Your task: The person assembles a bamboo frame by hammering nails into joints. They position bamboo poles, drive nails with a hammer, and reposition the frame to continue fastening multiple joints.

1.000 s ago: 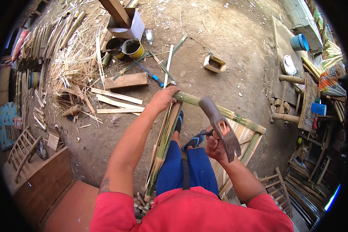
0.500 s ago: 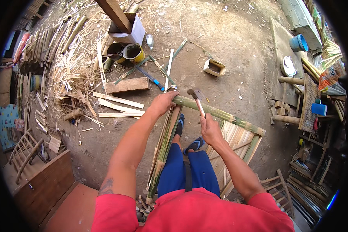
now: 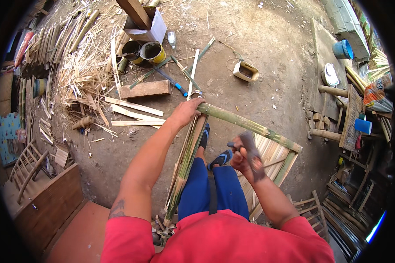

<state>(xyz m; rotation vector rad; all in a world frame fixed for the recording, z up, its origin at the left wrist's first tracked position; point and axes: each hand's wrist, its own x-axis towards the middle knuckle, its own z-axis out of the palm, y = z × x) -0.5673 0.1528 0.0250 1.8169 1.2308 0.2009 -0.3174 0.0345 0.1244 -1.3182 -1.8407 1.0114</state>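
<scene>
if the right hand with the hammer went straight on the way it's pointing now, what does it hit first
Most likely the green bamboo pole across the top of the frame. The right hand holds the hammer just short of it, though the blur makes depth uncertain.

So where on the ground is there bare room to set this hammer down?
Bare dirt lies beyond the bamboo frame, between the small open box and the wooden stool. Another bare patch sits left of the left hand, below the loose slats. The upper left is crowded with bamboo shavings and paint cans.
</scene>
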